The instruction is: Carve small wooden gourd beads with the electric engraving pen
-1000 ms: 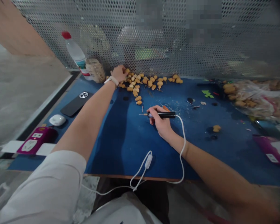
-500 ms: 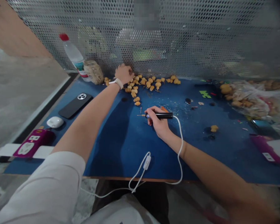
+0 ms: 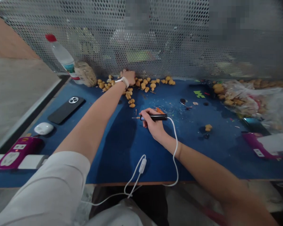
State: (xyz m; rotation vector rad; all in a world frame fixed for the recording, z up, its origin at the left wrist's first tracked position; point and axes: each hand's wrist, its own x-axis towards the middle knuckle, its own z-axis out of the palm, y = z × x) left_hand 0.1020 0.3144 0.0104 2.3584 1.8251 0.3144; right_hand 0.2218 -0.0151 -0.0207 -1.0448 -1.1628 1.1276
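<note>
- Across the middle of the blue tabletop (image 3: 113,163), the right hand (image 3: 153,123) is closed around a black electric engraving pen (image 3: 154,117), holding it much like a pencil.
- That pen looks light and stiff. Its smooth barrel seems the safest place to hold, while its thin bit (image 3: 136,117) looks fragile and points left over the tabletop.
- A white cord (image 3: 175,150) with an inline switch (image 3: 142,165) loops from the pen's rear end down past the tabletop's front edge.
- Just beyond the fingers lies a small orange piece (image 3: 159,110), among scattered crumbs.
- Farther up, the left hand (image 3: 128,78), with a white watch band (image 3: 123,81), rests among small tan lumps (image 3: 131,101). Its palm hides whether it is closed on one.
- Those lumps look light, hard and prone to rolling, so a firm fingertip pinch would likely suit them.
- Beyond them stand a red-capped water bottle (image 3: 60,53) and a perforated metal screen (image 3: 155,37).
- Off to the right sits a clear plastic bag (image 3: 240,97) holding more lumps; off to the left lies a black phone (image 3: 66,110).
</note>
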